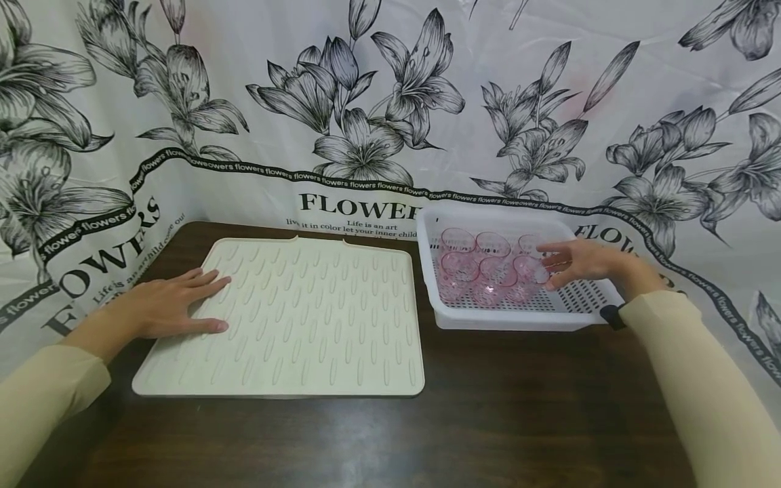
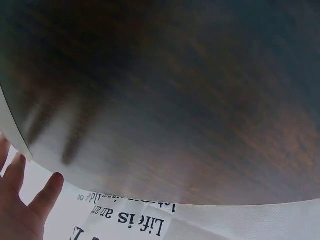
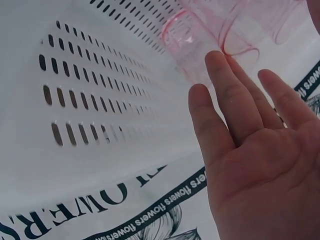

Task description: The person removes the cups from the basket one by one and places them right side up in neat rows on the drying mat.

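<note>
Fingers (image 1: 207,291) extended and empty, left grip (image 1: 161,307) rests on a rectangular cream mat (image 1: 299,318), right grip (image 1: 576,263) beside clear pink cups (image 1: 497,274) in a white slotted basket (image 1: 512,318) near the bench's (image 1: 390,420) far edge.

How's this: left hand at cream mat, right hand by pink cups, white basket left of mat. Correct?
Wrong side: the head view shows the white basket right of the cream mat. Left hand at mat, right hand by pink cups: correct.
</note>
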The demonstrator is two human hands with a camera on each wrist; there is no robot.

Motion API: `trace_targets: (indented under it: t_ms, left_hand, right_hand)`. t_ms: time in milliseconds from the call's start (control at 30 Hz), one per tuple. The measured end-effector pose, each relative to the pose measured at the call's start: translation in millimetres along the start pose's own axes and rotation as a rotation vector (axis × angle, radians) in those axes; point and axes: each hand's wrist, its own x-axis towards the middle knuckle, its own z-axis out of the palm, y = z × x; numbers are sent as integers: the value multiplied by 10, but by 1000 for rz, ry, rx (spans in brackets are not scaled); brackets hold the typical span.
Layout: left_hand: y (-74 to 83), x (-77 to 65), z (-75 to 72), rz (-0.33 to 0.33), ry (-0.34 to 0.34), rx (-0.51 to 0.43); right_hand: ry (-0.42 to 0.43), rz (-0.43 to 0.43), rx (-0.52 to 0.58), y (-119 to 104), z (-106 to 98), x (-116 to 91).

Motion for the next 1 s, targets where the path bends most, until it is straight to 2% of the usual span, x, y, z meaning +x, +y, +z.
trace_targets:
  t_ms: [367, 567, 667, 900, 1000]
  left_hand:
    - [13, -13, -25, -6, -3, -9]
    - [8, -12, -24, -3, -10, -18]
    - [3, -15, -21, -5, -9, -15]
    - [3, -13, -21, -10, -9, -12]
    - [10, -13, -17, -13, -10, -10]
  right_hand:
    - [-21, -10, -47, -39, 2, 122]
    - [-38, -20, -27, -76, 17, 178]
    - [-32, -27, -66, -77, 29, 214]
    - [-53, 44, -74, -130, 51, 290]
    - [-64, 49, -89, -154, 57, 301]
